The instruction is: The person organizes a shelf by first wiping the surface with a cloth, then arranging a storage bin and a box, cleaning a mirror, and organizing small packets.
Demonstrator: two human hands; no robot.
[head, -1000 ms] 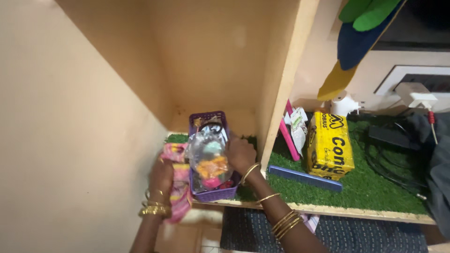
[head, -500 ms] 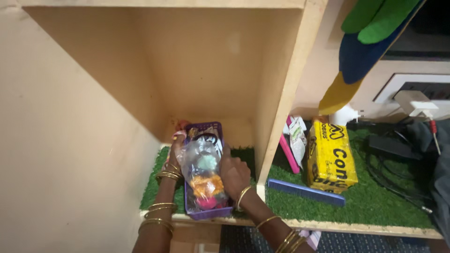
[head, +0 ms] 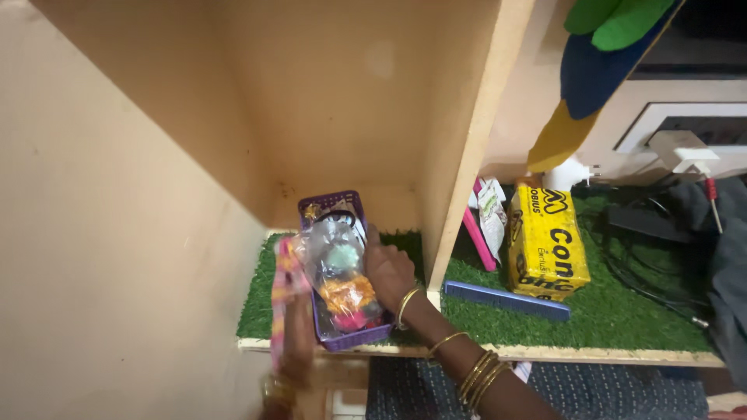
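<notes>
Our right hand [head: 389, 268] lay with fingers pressed together flat against the right wall of the purple basket [head: 342, 268], and it had stayed there since half a second before. Our left hand [head: 296, 330], blurred, seemed to pinch the pink patterned cloth [head: 282, 292]; it had drawn back from the basket's far left corner to its near left side, by the shelf edge. The basket, holding a clear plastic bag [head: 338, 268] of colourful bits, sat on the green turf mat [head: 257, 299], slightly further in; right of it lay a blue comb [head: 506, 299] and yellow box [head: 547, 241]
</notes>
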